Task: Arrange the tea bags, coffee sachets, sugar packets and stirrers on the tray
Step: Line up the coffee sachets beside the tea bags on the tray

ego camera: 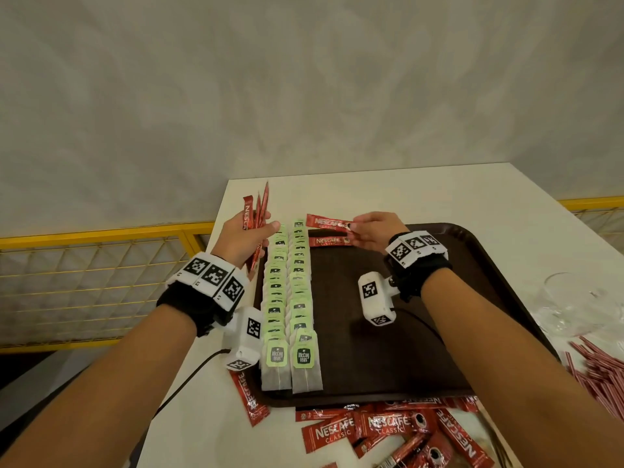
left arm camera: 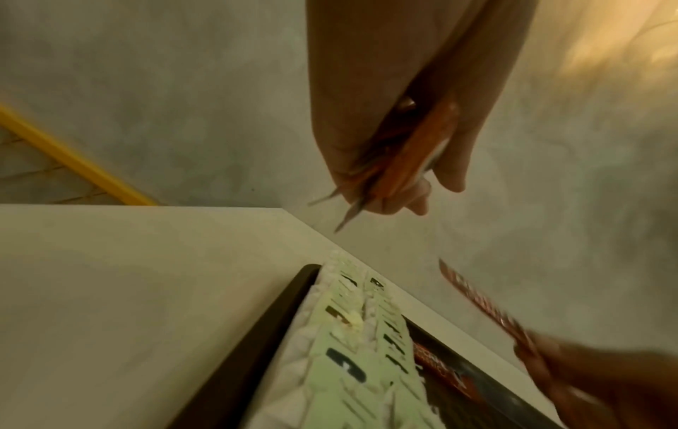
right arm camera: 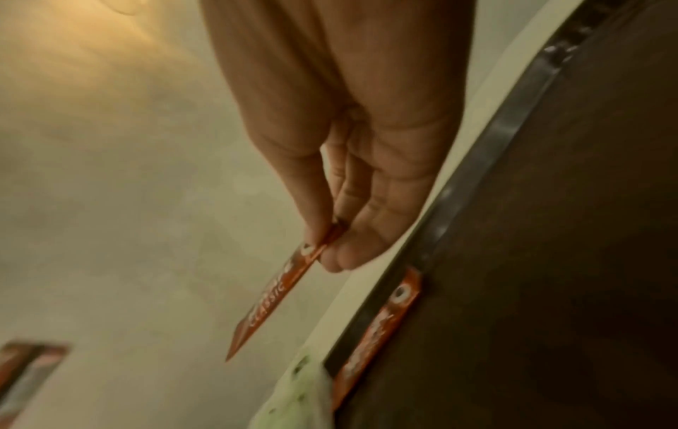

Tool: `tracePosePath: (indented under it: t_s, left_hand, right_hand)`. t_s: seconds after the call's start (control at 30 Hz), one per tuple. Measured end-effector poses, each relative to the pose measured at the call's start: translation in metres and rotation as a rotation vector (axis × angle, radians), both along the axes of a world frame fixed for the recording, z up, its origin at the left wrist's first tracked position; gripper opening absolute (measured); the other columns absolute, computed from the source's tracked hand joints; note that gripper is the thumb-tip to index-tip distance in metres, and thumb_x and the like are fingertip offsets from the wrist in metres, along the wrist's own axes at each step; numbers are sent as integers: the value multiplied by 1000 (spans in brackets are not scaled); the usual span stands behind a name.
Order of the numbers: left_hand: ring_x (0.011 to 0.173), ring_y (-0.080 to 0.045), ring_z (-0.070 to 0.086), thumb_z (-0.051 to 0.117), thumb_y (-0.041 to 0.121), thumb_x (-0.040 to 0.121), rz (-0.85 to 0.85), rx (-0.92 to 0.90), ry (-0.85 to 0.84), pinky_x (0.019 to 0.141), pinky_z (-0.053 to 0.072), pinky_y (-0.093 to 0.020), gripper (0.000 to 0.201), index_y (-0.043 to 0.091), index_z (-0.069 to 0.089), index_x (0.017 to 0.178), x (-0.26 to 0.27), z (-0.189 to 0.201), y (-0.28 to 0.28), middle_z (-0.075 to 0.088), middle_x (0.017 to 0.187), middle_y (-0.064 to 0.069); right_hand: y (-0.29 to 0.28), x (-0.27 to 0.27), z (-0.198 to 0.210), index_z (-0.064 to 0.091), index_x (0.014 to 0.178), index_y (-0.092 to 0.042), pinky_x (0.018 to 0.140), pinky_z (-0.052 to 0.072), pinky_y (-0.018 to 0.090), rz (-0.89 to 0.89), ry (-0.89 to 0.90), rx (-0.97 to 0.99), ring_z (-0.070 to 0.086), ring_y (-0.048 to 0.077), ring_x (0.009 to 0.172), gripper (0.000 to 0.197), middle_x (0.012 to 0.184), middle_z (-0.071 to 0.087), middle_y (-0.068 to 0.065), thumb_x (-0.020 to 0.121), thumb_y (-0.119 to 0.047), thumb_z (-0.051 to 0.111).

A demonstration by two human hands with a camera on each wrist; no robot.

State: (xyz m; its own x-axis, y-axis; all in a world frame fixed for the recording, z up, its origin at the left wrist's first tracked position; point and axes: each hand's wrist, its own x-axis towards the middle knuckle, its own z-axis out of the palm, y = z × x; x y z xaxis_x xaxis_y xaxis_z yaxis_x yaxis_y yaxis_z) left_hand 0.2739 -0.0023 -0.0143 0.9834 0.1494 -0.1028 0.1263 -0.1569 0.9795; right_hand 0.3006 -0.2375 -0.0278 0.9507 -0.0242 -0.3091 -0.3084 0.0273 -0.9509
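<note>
Coffee sachet, red foil stick printed "Nescafé Classic" (ego camera: pixel 327 221): pinched at its right end between thumb and fingertips of the right hand (ego camera: pixel 374 231), held just above the far edge of the dark brown plastic tray (ego camera: pixel 479 265). Long axis runs crosswise, parallel to that far edge; the free end points left, toward the tea bags.

Second red sachet, same make (ego camera: pixel 329 241): lying flat on the tray just nearer than the held one, same crosswise heading, its left end beside the far end of the tea-bag rows.

Tea bags, white paper with pale green tags, two overlapping rows (ego camera: pixel 290 298): along the tray's left edge, running far to near.

Left hand (ego camera: pixel 246 236): fingers curled round a bundle of red sachets (ego camera: pixel 258 211), upright, over the tray's far left corner.

Loose red sachets (ego camera: pixel 388 430): heaped on the white table off the tray's near edge. Red-and-white stirrers (ego camera: pixel 597 369): piled off the right edge.

Judgement: the right hand is the nearer one; the held sachet probably needs only lowering, kept parallel to the laid one, beside it.
</note>
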Motion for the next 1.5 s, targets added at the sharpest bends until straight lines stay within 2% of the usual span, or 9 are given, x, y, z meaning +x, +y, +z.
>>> tracePosePath:
  t_s: [0.13,0.23,0.37,0.6,0.7,0.83,1.17,1.3,1.5]
  left_hand:
    - [60,-14,52,68,15,84,29,-126,111,43,44,-18,11,18,59,89,0,-6,12,58,79,-2]
    - [61,-16,54,67,14,84,-11,-155,160,42,46,-18,11,14,60,93,-4,-9,12,58,77,-4]
    - [64,-16,58,68,15,84,-104,-120,197,48,51,-19,15,11,59,97,-9,-8,9,59,77,-6]
    - [66,-16,60,68,16,84,-91,-108,196,53,52,-21,14,13,60,95,-8,-6,13,62,81,-6]
    - [66,-18,61,68,14,83,-105,-130,212,51,53,-21,23,7,59,103,-8,-6,12,62,79,-6]
    - [61,-16,65,68,14,83,-134,-124,240,53,56,-26,15,7,62,96,-9,-6,6,65,79,-8]
    - [82,-24,69,71,23,81,-194,-1,215,81,56,-38,23,12,65,100,-10,-4,-1,71,98,-11]
    - [92,-24,69,72,29,79,-194,21,210,92,51,-43,24,17,66,99,-10,-4,0,72,99,-7]
    - [95,-24,68,75,33,76,-243,65,173,96,49,-45,31,21,63,102,-13,1,-10,71,102,-7]
  right_hand:
    - [-18,13,-24,61,81,-8,76,56,33,-6,110,-406,61,17,71,9,75,62,8,81,-2,69]
    - [-14,19,-33,60,73,-13,89,54,41,49,122,-505,63,22,79,16,75,63,8,78,-4,72]
    - [-5,25,-35,61,74,-14,92,52,40,44,111,-559,64,25,93,15,89,64,9,76,-10,76]
    - [6,35,-31,60,75,-14,86,53,33,65,88,-704,57,19,76,15,89,63,7,78,-12,74]
    - [7,36,-28,62,86,-11,86,49,29,83,76,-751,60,21,92,12,106,66,11,80,-12,73]
    - [8,34,-26,62,110,-4,84,45,26,114,79,-785,59,24,110,32,116,63,11,81,-14,72]
    - [5,29,-30,58,106,-8,80,45,26,84,5,-798,57,21,96,25,116,62,11,84,-17,68]
    - [9,24,-24,57,110,-8,76,41,26,72,-114,-854,58,21,102,33,113,61,8,87,-32,63]
    - [38,4,19,57,116,-14,63,46,25,384,-185,-458,61,10,77,46,96,65,0,88,-50,55]
